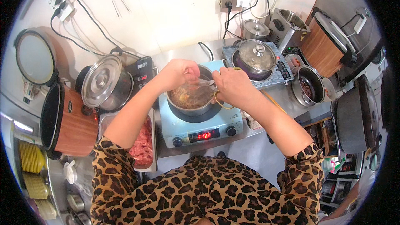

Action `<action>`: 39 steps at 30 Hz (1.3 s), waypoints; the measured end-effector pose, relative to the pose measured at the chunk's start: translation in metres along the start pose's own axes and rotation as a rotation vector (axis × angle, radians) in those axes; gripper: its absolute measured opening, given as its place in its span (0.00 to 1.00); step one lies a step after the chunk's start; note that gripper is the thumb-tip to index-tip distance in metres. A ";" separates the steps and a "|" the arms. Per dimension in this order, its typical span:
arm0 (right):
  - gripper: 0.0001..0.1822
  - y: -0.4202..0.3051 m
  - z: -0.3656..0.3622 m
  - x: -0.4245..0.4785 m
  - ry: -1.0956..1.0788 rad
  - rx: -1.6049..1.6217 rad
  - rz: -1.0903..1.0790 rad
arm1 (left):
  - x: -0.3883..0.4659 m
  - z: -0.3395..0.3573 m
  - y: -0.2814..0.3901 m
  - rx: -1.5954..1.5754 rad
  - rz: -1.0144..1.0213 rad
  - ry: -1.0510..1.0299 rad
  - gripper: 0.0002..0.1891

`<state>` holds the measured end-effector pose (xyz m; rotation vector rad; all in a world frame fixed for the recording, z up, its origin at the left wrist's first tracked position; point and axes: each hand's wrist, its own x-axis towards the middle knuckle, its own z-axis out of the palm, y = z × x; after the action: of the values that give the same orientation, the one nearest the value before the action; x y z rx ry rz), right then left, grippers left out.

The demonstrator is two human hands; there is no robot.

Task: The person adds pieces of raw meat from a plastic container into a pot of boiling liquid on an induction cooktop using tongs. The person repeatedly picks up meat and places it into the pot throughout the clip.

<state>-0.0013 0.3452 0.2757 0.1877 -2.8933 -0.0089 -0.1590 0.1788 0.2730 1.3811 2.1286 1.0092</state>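
A steel pot (191, 112) of brown liquid with food in it stands on a light-blue induction cooker (175, 132) with a lit red display. My right hand (232, 84) holds scissors (219, 99) with yellow-edged handles. Their blades point left over the pot. Above the pot's back left side, my left hand (182, 72) has its fingers pinched together. Something pale and translucent (192, 83) shows just below these fingers, close to the blades; it is too blurred to name. Both hands hide part of the pot's rim.
Left of the cooker lie a metal tray of raw meat (144, 147), a lidded steel pot (104, 81) and an open wood-patterned cooker (75, 118). At right are a glass-lidded pot (257, 57) on a second cooker and an open pot (309, 86). Black cables (90, 22) hang along the wall.
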 end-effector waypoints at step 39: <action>0.11 -0.014 0.042 0.002 -0.221 0.102 0.075 | -0.005 0.004 -0.037 -0.320 -0.080 0.345 0.05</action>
<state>-0.0117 0.3309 0.2349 0.1009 -3.1219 0.1403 -0.1771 0.1661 0.2422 1.0191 2.1092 1.5680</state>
